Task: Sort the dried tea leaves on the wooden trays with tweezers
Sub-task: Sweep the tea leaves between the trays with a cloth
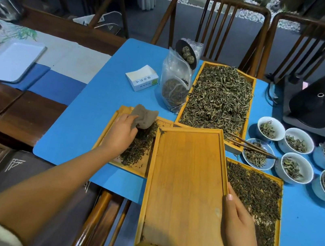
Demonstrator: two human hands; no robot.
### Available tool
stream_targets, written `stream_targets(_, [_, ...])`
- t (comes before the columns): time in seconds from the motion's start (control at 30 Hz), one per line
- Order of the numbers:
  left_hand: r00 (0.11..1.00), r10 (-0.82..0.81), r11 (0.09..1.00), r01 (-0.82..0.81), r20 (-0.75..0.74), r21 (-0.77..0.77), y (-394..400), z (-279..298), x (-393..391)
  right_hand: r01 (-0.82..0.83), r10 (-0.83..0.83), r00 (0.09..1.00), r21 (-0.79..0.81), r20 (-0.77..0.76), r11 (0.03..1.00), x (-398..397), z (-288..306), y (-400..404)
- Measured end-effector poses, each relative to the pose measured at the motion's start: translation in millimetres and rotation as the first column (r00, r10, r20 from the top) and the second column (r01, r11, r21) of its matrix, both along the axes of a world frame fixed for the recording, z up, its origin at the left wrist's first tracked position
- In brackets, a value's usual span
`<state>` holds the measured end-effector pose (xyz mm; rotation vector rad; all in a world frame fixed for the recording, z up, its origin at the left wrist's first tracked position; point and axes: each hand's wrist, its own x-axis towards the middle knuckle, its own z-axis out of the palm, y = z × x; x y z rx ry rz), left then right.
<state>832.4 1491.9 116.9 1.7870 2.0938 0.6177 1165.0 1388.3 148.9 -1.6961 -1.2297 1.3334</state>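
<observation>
Counter point(87, 111), blue mat, four wooden trays. Far tray point(218, 97) heaped with pale-green leaves, unsorted by the look of it. Right tray point(257, 193) full of dark leaves, directly under the right hand point(236, 226). That hand's grip is clamped on the right rim of the near-bare tray point(183, 190), which lies over the others. Left tray point(131, 139) holds a smaller dark pile just beyond the left hand point(121, 130), which is grasping a crumpled brown cloth point(144, 118). Six small bowls point(292, 168) already filled. Tweezers point(251, 146) lie untouched, well ahead of the right grip. Judgement: sorting mostly still ahead.
</observation>
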Motion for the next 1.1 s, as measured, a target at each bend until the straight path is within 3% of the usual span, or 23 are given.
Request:
stream_targets(0.13, [0.988, 0.026, 0.999, -0.031, 0.153, 0.029, -5.6, 0.6, 0.7, 0.07, -0.072, 0.996, -0.049, -0.047, 0.996, 2.0, -7.9, -3.9])
stream_targets(0.43, [0.955, -0.014, 0.999, 0.004, 0.297, 0.035, -31.3, 1.2, 28.3, 0.222, -0.232, 0.971, -0.129, -0.065, 0.966, 6.9, -36.8, -17.1])
stream_targets(0.83, [0.92, -0.266, 0.952, 0.297, 0.287, -0.069, -70.8, -41.8, 100.1, 0.256, -0.269, 0.956, -0.112, -0.117, 0.96, -22.4, -69.6, -14.5])
stream_targets(1.1, [0.936, -0.262, 0.95, 0.293, 0.236, -0.111, -77.7, -57.1, 118.0, 0.268, -0.278, 0.959, -0.137, -0.059, 0.954, -29.6, -80.6, -14.8])
